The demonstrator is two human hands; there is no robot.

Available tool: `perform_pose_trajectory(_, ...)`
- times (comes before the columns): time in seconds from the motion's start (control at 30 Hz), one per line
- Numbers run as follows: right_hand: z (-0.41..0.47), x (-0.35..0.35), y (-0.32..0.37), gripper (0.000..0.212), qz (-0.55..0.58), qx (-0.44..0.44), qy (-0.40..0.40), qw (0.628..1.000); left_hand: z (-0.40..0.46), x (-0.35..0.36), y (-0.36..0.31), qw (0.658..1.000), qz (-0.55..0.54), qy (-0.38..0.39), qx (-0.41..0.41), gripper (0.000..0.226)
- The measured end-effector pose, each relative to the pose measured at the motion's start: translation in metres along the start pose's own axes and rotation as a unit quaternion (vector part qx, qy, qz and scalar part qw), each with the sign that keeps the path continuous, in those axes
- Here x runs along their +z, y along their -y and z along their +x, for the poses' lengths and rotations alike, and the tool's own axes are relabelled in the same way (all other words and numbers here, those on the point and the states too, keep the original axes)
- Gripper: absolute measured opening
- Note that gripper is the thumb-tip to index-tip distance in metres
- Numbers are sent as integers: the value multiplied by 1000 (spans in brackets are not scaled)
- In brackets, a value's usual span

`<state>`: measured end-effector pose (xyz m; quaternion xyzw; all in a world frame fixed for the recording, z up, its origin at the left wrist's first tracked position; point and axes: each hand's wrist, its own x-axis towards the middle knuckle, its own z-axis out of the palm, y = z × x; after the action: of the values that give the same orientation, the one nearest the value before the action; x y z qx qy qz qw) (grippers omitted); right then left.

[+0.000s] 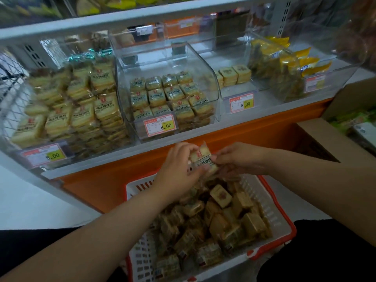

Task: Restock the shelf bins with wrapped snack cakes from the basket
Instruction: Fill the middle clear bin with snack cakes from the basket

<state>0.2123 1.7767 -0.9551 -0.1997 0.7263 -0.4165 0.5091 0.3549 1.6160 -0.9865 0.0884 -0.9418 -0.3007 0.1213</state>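
Both hands met above the basket, sharing a small stack of wrapped snack cakes. The left hand curled its fingers around the stack's near side, and the right hand pinched the far edge. More cakes lay heaped loose in the basket below.

The middle bin, straight ahead on the shelf, looked like the match, its printed wrappers resembling those in hand. The slick wrappers could slide apart during the lift, dropping 1 behind the basket. Misreading labels could also send them to the right bin, which held plainer cakes.
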Motion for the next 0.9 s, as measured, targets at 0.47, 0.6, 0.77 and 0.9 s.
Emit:
perform_pose_trajectory(0.47,14,-8,111,26,-60,-224,-264,936,97,-94,-21,991,90,-96,36,79)
perform_pose_trajectory(0.6,31,-30,123,24,-96,-279,-399,868,137,-100,-15,995,4,-101,-2,67)
perform_pose_trajectory(0.77,59,-48,109,20,-144,-263,-393,869,192,-96,10,993,11,-84,-78,66)
perform_pose_trajectory(0.9,68,-54,106,17,-121,-296,-388,864,229,-85,21,991,38,-70,-103,64)
